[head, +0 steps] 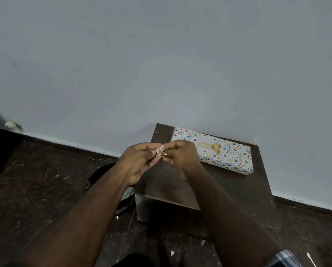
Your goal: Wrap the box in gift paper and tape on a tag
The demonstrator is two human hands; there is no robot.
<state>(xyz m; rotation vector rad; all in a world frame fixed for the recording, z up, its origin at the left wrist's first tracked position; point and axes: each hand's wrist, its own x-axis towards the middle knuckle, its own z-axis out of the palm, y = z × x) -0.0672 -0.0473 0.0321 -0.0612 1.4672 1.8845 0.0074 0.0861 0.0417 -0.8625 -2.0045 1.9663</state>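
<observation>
A long box wrapped in white paper with coloured dots (pixel 228 157) lies on a small dark brown table (pixel 244 189), near the wall. A tag with gold lettering and gold balls (pixel 209 146) sits on its top face. In front of the box's left end, above the table, my left hand (pixel 140 162) and my right hand (pixel 182 155) meet fingertip to fingertip. Together they pinch a small crumpled scrap of clear tape or paper (pixel 161 150). Part of the box's left end is hidden behind my right hand.
A pale wall rises right behind the table. The dark floor (pixel 36 180) is littered with small white scraps. A dark object (pixel 103 170) lies on the floor left of the table, partly behind my left forearm. A white lump (pixel 12 125) sits at the wall's base, far left.
</observation>
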